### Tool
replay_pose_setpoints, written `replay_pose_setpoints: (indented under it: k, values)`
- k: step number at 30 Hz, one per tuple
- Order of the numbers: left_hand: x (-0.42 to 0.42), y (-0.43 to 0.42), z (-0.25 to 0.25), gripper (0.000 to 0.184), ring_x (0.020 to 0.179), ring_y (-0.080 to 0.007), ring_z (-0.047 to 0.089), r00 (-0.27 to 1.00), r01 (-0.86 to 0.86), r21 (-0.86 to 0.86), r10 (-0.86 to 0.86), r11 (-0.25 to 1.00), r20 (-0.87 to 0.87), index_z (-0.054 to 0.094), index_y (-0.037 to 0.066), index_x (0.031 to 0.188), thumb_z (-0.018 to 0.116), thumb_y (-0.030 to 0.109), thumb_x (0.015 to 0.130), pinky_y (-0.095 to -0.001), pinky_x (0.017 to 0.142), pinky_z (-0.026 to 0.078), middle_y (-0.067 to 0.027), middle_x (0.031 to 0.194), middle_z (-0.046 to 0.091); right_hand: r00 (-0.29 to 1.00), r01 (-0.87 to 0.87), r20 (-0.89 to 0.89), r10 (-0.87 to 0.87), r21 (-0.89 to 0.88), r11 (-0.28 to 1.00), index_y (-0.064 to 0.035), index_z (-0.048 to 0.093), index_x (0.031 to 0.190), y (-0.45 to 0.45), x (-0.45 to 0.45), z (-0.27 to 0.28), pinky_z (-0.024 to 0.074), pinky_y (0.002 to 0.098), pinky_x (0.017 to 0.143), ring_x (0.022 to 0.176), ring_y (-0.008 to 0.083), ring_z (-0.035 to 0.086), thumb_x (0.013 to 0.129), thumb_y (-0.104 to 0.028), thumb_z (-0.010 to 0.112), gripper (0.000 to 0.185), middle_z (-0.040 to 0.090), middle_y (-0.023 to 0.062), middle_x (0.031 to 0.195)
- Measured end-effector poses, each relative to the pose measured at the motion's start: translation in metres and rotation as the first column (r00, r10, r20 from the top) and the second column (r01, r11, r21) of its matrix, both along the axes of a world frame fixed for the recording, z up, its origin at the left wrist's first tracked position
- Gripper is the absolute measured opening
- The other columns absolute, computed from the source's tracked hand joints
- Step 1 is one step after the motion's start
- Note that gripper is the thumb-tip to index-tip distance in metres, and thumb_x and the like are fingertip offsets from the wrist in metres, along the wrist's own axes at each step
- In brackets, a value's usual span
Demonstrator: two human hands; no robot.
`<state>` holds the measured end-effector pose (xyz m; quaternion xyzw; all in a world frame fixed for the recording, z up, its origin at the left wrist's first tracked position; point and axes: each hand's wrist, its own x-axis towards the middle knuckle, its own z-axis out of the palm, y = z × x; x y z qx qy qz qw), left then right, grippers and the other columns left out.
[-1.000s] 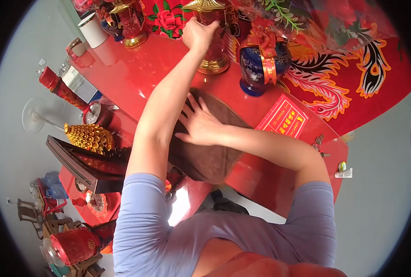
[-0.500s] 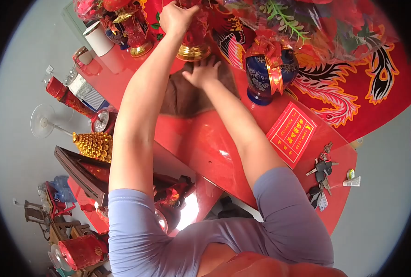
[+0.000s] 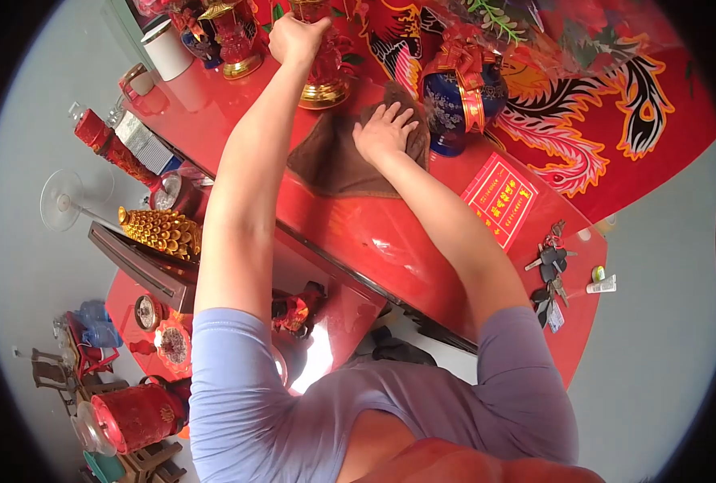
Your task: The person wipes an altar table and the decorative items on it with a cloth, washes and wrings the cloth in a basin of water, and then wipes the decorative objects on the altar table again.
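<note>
My left hand (image 3: 295,39) grips the upper part of a red ornamental lamp (image 3: 326,60) with a shiny gold base. The lamp's top runs out of view, and I cannot tell whether its base touches the table. Just to its right, my right hand (image 3: 384,133) lies with fingers spread on a brown cloth (image 3: 330,157). That cloth is spread on the glossy red table (image 3: 374,233), reaching from the lamp's base towards a dark blue vase (image 3: 446,105) tied with a red ribbon.
A second red and gold lamp (image 3: 240,52) stands at the back left beside a white cylinder (image 3: 166,52). On the right are a red printed booklet (image 3: 499,197), a bunch of keys (image 3: 553,266) and a small tube (image 3: 602,284). Wrapped flowers overhang the back right.
The lamp has come a little towards me and left with my left hand. My right hand has slid right, away from the lamp's base, over the cloth. The view has shifted slightly.
</note>
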<state>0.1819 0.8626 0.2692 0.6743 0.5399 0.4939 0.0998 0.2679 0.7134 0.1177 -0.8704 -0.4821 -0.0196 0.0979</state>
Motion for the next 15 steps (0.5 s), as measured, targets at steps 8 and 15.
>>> replay_pose_setpoints:
  k: [8,15]
  values:
    - [-0.002,-0.005,-0.012,0.054,0.082,-0.0274,0.071,0.998,0.055,-0.05,-0.054,0.997,0.01,0.07,0.007,0.084,0.081,0.055,0.061,-0.0409,0.076,0.055,-0.011,0.084,0.073,0.765,-0.52,-0.273,0.583,0.272,0.81,0.0112,0.046,0.133,-0.123,-0.02,0.036,0.0367,0.0434,0.108,0.136,0.0445,0.036,0.097,-0.028,0.05,0.053,0.045,0.0323,0.138]
    - [0.005,-0.02,0.0,0.051,0.086,-0.0319,0.071,1.0,-0.026,-0.068,0.026,0.997,0.003,0.07,0.006,0.082,0.084,0.048,0.057,-0.0433,0.077,0.057,-0.0145,0.087,0.073,0.618,0.328,-0.628,0.473,0.753,0.571,0.0148,0.042,0.133,-0.027,-0.014,0.011,0.0328,0.044,0.111,0.131,0.0432,0.042,0.1,-0.03,0.046,0.055,0.047,0.0324,0.137]
